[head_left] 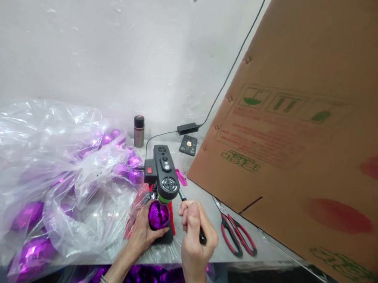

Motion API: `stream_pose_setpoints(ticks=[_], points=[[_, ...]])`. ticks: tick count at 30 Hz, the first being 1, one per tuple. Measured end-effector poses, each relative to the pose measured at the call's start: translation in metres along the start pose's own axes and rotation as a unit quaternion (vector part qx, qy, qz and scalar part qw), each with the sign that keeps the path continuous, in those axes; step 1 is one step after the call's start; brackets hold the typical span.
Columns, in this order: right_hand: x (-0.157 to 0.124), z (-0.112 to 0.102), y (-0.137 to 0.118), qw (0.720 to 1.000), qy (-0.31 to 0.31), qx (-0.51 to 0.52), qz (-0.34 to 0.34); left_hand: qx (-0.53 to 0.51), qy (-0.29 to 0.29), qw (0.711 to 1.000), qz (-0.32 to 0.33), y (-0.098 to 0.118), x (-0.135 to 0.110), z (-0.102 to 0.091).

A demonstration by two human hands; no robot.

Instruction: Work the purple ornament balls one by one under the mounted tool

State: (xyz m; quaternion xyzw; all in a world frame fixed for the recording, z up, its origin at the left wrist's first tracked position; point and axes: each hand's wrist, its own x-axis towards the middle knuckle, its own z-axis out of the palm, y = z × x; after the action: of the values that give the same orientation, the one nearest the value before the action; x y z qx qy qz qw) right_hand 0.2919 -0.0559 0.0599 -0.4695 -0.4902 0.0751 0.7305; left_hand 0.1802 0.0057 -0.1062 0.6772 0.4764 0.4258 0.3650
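A small black machine [163,174] with a red switch and a green collar stands on the table in front of me. Under its head sits a shiny purple faceted ornament [158,215]. My left hand [143,233] cups that ornament from the left, fingers curled around it. My right hand [197,239] is closed in a fist around the machine's black lever handle [201,236], just right of the ornament.
A clear plastic bag [44,179] full of purple ornaments fills the left side. Red-handled scissors [236,235] lie to the right. A large cardboard sheet [306,124] leans at the right. A small bottle [139,131], a power adapter [187,128] and a black pad [188,145] sit by the wall.
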Motion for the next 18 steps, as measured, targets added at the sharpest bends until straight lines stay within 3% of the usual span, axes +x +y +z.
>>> stream_pose_setpoints(ticks=[6,11,18], points=[[-0.006,0.000,0.007,1.000,0.002,0.013,-0.010,-0.010,-0.012,1.000,-0.020,-0.003,-0.001,0.001],[-0.021,-0.001,0.029,0.997,0.023,0.034,-0.058,-0.007,-0.009,1.000,-0.015,-0.003,-0.002,0.002],[-0.027,0.000,0.040,0.996,0.039,0.043,-0.067,0.001,-0.008,1.000,0.000,-0.007,-0.002,0.004]])
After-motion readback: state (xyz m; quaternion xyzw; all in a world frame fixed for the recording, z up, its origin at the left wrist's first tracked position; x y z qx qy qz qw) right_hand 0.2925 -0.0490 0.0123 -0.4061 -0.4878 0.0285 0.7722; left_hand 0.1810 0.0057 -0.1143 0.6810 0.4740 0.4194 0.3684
